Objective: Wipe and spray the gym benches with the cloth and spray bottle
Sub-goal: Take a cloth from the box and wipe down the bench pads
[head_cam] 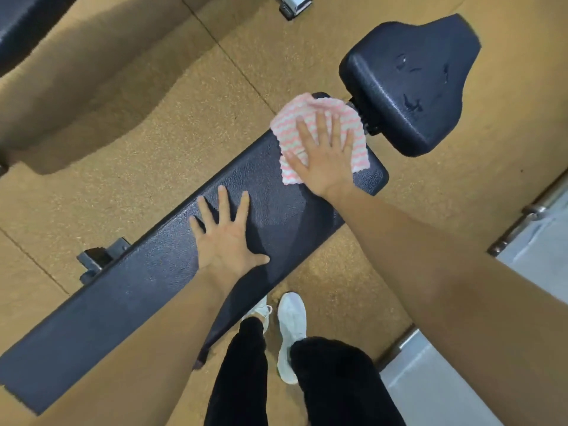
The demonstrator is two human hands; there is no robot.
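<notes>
The room is a gym floor of tan speckled rubber tiles (147, 139), and on it stands the long dark padded bench (129, 290) with a separate seat pad (408, 84) just beyond its far end, wet droplets showing on that pad. The bench's textured vinyl looks firm and slightly grippy, so it should take pressure without giving. The left hand (226, 238) lies flat mid-bench with fingers spread wide, holding nothing, while the right hand (322, 152) presses, fingers splayed, on the pink-and-white cloth (307, 118) at the bench's far end; the cloth looks light, soft and limp, best driven under a flat palm, and no spray bottle is in view.
</notes>
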